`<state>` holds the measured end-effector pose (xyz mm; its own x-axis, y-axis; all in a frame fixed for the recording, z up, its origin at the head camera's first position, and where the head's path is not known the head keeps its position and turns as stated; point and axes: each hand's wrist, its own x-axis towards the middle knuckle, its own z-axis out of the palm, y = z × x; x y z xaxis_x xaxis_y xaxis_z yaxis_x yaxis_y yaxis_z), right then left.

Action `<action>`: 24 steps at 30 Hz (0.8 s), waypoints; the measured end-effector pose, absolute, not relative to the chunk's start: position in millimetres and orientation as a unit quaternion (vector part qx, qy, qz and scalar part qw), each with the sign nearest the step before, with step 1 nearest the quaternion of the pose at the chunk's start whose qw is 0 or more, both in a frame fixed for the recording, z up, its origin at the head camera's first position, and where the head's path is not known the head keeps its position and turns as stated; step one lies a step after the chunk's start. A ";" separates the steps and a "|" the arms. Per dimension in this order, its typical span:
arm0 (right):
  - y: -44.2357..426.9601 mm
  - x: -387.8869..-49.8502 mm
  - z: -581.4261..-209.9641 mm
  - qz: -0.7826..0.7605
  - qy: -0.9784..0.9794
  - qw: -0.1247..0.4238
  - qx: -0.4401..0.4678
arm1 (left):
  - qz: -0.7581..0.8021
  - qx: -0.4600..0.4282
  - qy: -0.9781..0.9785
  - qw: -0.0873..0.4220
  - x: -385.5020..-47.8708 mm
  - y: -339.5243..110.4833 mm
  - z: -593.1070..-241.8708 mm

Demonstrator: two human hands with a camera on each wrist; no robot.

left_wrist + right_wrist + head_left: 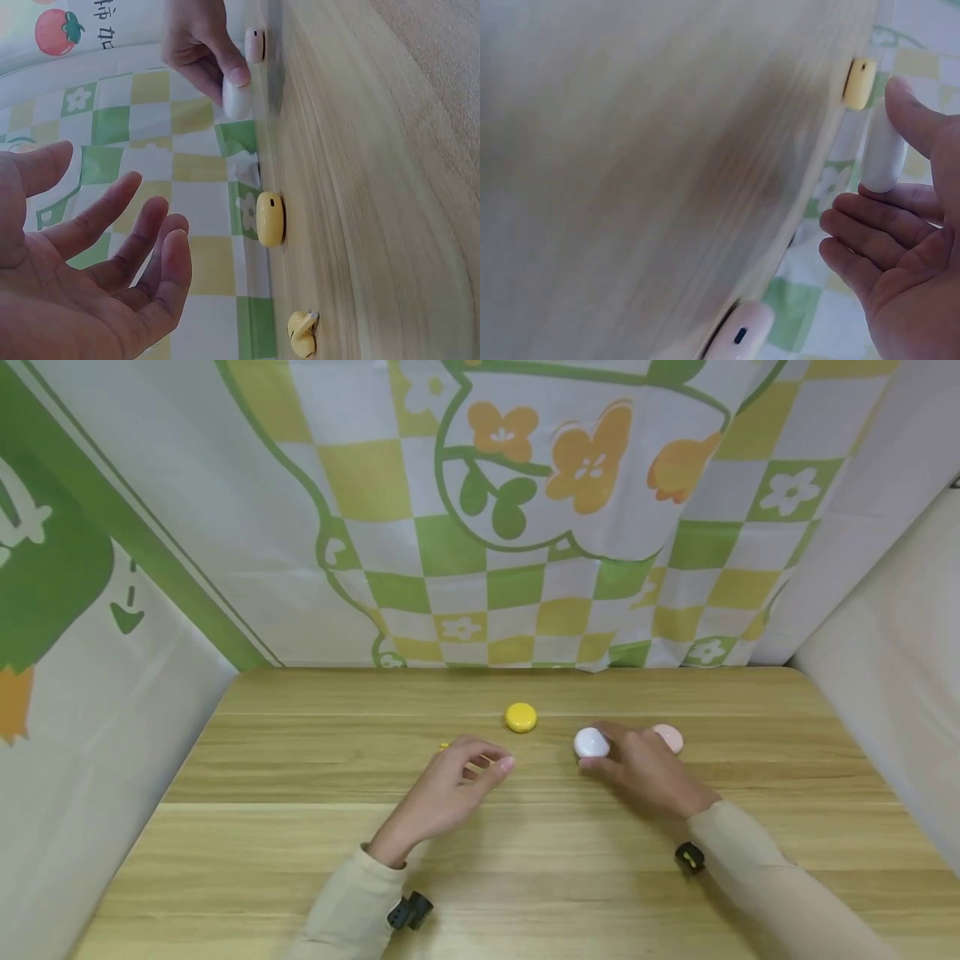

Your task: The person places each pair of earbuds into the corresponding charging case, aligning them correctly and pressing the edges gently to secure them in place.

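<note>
Right hand (647,767) pinches a white case (591,742) on its edge, thumb against index finger, the other fingers loose; in the wrist views it looks lifted off the tabletop (525,902). Position: right of centre in the head frame. Left hand (456,787) has nothing in its grip, fingers spread and softly bent, left of centre.

Main risk, in my judgement: a slip. The shell is rounded and glossy, held at few points; a squeeze off-centre could shoot it out or drop it. If it has a lid, thumb pressure might pop it.

Second risk: knocks. Pink case (670,739) sits close by the right hand, partly behind it; a careless swing back could nudge it. Small yellow piece (302,335), perhaps an earbud, is mostly hidden by the left hand in the head frame; easily brushed. Yellow case (521,717), upper centre, stands apart from both hands.

Writing: no brand or label legible on any case. Upper left of left wrist frame, dark characters (103,15) beside a tomato print (56,32); cut off, possibly 市 and 加.
</note>
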<state>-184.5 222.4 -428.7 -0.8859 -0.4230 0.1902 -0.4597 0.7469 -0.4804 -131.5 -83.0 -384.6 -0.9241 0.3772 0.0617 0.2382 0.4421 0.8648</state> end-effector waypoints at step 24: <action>233.9 -211.5 -435.6 0.182 -0.957 0.051 0.220 | 0.499 0.168 0.847 0.072 -131.6 -89.0 -385.9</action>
<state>-211.5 233.9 -435.6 -0.8979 -0.4024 0.1784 -0.4398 0.8367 -0.3264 -131.6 -89.0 -385.9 -0.9328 0.3574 0.0455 0.2133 0.4459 0.8693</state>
